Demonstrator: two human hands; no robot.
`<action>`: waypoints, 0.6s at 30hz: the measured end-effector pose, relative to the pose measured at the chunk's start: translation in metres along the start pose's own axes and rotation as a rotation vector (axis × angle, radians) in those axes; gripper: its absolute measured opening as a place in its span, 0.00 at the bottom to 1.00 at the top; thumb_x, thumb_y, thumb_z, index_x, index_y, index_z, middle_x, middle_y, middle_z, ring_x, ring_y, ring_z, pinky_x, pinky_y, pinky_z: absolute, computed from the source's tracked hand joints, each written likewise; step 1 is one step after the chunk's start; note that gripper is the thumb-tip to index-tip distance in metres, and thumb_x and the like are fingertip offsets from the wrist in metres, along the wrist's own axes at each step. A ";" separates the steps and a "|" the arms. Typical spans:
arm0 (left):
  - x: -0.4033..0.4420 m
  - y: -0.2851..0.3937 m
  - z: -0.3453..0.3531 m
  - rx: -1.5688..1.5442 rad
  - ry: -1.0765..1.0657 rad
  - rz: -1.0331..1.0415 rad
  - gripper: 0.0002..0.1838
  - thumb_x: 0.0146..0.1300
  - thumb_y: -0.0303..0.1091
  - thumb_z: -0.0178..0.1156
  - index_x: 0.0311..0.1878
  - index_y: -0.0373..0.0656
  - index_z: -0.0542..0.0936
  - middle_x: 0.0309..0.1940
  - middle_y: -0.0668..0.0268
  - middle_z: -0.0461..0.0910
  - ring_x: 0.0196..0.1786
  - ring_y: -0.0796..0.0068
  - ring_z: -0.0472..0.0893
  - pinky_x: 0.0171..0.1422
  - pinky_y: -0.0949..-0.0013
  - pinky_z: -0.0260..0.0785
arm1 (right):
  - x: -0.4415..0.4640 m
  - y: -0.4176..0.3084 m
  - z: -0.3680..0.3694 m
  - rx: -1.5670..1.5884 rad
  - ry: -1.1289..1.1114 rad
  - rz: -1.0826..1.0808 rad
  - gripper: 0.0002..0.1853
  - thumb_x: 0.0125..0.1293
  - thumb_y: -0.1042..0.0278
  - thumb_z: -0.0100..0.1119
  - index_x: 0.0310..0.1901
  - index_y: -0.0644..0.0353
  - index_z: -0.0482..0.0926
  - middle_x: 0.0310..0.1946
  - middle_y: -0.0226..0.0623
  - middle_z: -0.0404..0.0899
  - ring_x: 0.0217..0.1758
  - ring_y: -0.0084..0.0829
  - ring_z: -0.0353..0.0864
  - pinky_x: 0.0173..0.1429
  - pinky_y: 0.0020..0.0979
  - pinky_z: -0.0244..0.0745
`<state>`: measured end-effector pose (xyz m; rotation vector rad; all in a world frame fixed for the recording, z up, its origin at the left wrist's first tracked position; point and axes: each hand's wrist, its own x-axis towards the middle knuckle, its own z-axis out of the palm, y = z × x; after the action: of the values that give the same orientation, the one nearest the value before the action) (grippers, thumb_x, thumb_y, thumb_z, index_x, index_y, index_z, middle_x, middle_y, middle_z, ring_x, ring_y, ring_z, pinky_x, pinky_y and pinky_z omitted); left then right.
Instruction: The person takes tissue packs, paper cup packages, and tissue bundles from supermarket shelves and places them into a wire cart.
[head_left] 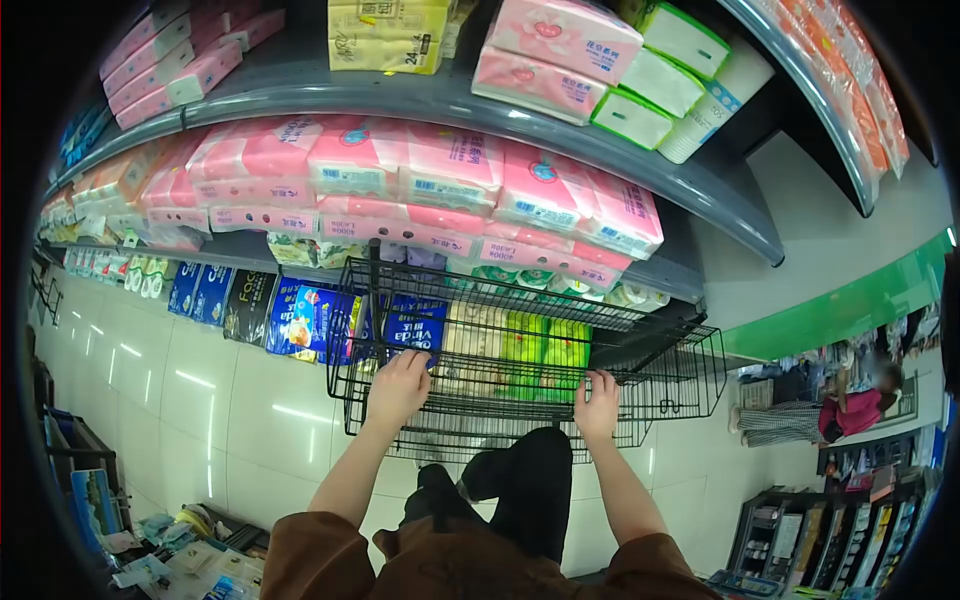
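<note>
A black wire rack (655, 385) with mesh sides stands in front of my body, close to the store shelves. My left hand (399, 388) is at its near side, left of the middle, with the fingers curled over the wires. Farther right, my right hand (598, 405) grips the same near side, fingertips hooked on the wire. Through the mesh show blue Vinda packs (415, 322) and green packs (565, 350) on the bottom shelf. Both forearms reach forward from brown sleeves, and my legs are just behind the rack.
Pink tissue packs (450, 165) fill the middle shelf, with more packs (555, 50) above. Blue and black packs (250, 305) line the bottom at left. A person in a pink top (855, 415) is at the far right. Assorted goods (180, 545) lie at lower left, on the pale tiled floor's (230, 420) edge.
</note>
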<state>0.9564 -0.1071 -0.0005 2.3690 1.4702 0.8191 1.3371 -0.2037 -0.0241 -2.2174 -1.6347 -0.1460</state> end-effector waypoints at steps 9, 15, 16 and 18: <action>-0.008 0.012 -0.015 -0.157 0.114 0.164 0.16 0.55 0.24 0.64 0.49 0.43 0.80 0.40 0.63 0.82 0.41 0.61 0.83 0.43 0.61 0.79 | 0.031 -0.010 -0.026 0.146 0.012 -0.116 0.17 0.66 0.75 0.60 0.56 0.63 0.76 0.57 0.49 0.74 0.59 0.53 0.74 0.65 0.49 0.70; -0.104 0.079 0.033 -0.759 -0.172 -0.135 0.14 0.60 0.25 0.65 0.50 0.43 0.81 0.38 0.62 0.84 0.34 0.65 0.84 0.36 0.65 0.78 | 0.180 -0.088 -0.165 0.058 0.314 -0.486 0.21 0.60 0.79 0.62 0.57 0.64 0.75 0.54 0.49 0.77 0.59 0.52 0.76 0.62 0.46 0.73; -0.115 0.087 0.037 -0.811 -0.265 -0.191 0.14 0.62 0.26 0.65 0.51 0.43 0.81 0.38 0.62 0.84 0.33 0.67 0.84 0.34 0.67 0.77 | 0.208 -0.105 -0.188 0.014 0.385 -0.560 0.22 0.59 0.79 0.63 0.57 0.63 0.75 0.54 0.49 0.77 0.58 0.51 0.76 0.62 0.45 0.74; -0.130 0.101 0.050 -0.892 -0.382 -0.252 0.14 0.65 0.27 0.63 0.54 0.41 0.80 0.37 0.64 0.83 0.32 0.74 0.84 0.35 0.70 0.76 | 0.256 -0.138 -0.232 -0.114 0.505 -0.668 0.25 0.58 0.78 0.63 0.59 0.60 0.75 0.56 0.48 0.77 0.58 0.50 0.77 0.61 0.45 0.75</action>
<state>1.0163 -0.2636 -0.0375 1.5236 0.9304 0.6975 1.3213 -0.0227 0.3002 -1.4357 -2.0005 -0.9093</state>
